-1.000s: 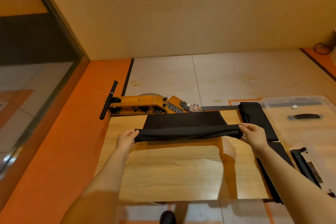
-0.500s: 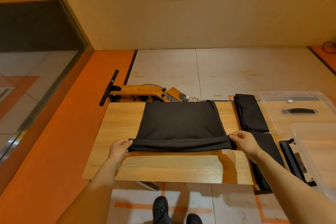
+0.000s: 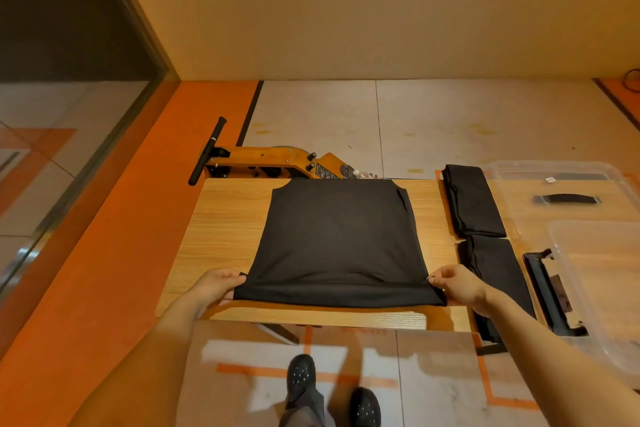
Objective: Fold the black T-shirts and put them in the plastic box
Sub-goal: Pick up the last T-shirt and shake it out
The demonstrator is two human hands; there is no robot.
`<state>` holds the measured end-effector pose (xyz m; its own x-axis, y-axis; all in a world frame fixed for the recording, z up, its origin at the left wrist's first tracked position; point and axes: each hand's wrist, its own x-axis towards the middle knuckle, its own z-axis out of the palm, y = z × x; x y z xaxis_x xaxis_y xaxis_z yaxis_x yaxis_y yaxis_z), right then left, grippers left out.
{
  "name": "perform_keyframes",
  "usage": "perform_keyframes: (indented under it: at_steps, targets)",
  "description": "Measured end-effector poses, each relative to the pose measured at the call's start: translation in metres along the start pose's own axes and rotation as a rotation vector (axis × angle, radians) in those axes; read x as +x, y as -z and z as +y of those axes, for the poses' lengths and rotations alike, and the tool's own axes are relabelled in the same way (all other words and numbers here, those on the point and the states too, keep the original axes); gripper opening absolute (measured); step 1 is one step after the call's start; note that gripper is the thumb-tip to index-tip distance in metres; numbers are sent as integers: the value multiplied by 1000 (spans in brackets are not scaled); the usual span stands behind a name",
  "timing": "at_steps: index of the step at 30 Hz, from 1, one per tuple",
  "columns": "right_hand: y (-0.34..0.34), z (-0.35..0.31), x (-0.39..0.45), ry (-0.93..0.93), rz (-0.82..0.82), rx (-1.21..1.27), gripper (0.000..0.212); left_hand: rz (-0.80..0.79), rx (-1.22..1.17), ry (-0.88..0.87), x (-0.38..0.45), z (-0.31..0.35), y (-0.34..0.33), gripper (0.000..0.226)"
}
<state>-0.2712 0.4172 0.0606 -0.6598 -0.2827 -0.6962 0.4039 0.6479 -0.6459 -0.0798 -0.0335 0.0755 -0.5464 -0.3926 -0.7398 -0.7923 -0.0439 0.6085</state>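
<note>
So the fingers [image 3: 231, 277] of the left hand [image 3: 214, 288] are curled round the near left corner of the flat black cotton T-shirt [image 3: 341, 239], and the right hand [image 3: 457, 286] pinches the near right corner the same way, thumb on top. Both hold the doubled-over bottom edge a little off the wood, stretched tight between them, while the rest of the shirt lies spread on the light wooden bench [image 3: 225, 229] with its far end right at the back edge.

What could go wrong, I reckon: the grips are only on the corners, so the middle of that fold can sag or slide and the crease ends up crooked. If one hand travels further than the other, the shirt skews. And since the far end sits so close to the back edge, a tug toward the body looks safer than a push away, which could tip fabric off the bench.

Just beside the shirt on the right are two already folded black T-shirts [image 3: 472, 204] lined up near and far, so a wide swing of the right arm could knock them. The clear plastic storage box [image 3: 585, 288] is further right, and as far as I can see nothing folded is in it yet.
</note>
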Motion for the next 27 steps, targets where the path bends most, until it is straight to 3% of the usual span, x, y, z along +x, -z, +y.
perform_keyframes:
  at_steps: [3, 7, 14, 18, 23, 27]
  targets:
    - [4, 3, -7, -177, -186, -21, 15, -123, 68, 116, -4, -2, 4, 24]
    - [9, 0, -8, -240, -252, -34, 16, -190, 107, 180, -6, 4, 3, 20]
    - [10, -13, 17, -12, 34, 97, 22, -4, -38, 17, 14, 32, -7, 24]
    - [11, -29, 33, 75, 191, 255, 23, 70, -124, -50, 29, 56, -15, 15]
    - [13, -46, 61, 66, 295, 374, 13, 140, -116, -96, 65, 83, -18, 32]
    - [14, -60, 79, 65, 346, 392, 11, 183, -63, -136, 92, 109, -22, 21]
